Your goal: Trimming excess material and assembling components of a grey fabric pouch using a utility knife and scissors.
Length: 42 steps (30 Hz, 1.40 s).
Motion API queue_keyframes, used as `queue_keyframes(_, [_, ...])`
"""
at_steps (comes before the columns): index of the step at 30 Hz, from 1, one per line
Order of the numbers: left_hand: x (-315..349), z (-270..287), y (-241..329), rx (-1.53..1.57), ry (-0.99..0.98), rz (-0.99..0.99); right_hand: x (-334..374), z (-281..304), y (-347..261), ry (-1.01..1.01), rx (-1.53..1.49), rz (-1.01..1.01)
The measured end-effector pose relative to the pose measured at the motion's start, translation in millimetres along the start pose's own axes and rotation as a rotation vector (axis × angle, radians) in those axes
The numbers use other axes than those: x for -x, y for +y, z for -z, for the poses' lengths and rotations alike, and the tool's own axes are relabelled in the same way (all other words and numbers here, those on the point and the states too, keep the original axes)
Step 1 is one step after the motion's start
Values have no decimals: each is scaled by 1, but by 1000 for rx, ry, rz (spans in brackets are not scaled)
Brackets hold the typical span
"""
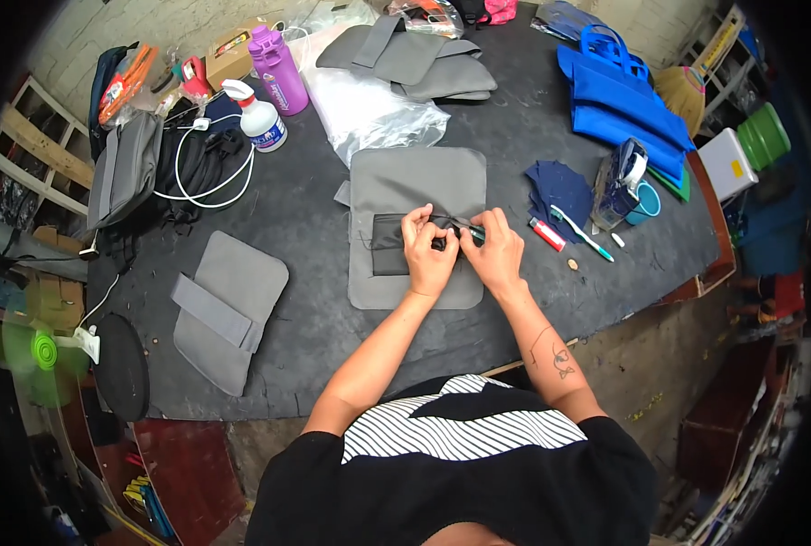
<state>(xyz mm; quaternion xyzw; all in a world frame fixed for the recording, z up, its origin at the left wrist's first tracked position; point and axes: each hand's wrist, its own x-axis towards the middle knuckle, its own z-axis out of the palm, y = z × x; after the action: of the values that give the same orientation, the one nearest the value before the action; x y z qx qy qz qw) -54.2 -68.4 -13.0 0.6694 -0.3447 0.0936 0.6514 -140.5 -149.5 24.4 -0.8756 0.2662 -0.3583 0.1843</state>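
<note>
In front of me a grey fabric panel (414, 177) with rounded corners lies flat, with a dark pocket-like patch (387, 259) on its middle. My left hand (430, 261) is over the patch, its thumb and fingers closed around dark material whose kind I cannot make out. Close beside it, my right hand (498, 255) pinches a small dark tool (478, 235) with a teal part; the fingers hide most of it. Both hands' fingertips nearly meet above the patch. A loose dark thread shows at the patch's left side.
Another grey panel (232, 282) with a strap lies left. More grey panels (414, 64) rest on clear plastic at the back, near a spray bottle (258, 118) and purple bottle (278, 73). Blue bags (619, 105), navy fabric pieces (555, 196), a toothbrush (583, 234) and red lighter (546, 234) lie right.
</note>
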Motion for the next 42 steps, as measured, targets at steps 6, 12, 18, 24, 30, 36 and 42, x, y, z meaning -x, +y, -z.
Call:
queue_keyframes(6, [0, -1, 1, 16, 6, 11, -1, -5, 5, 64, 87, 103])
queue_keyframes(12, [0, -1, 2, 21, 11, 16, -3, 0, 7, 103, 54, 79])
queue_keyframes(18, [0, -2, -1, 18, 16, -2, -5, 0, 7, 56, 110, 135])
queue_keyframes(24, [1, 1, 1, 5, -8, 35, -8, 4, 6, 114, -33, -119])
queue_keyframes(30, [-7, 26, 23, -180, 128, -11, -4, -3, 32, 2, -244, -362])
queue_keyframes(36, [-25, 92, -19, 503, 151, 1032, -1, -17, 54, -96, -758, -551])
queue_keyframes(42, [-45, 117, 19, 463, -215, 872, -14, -15, 44, 14, -1055, -586])
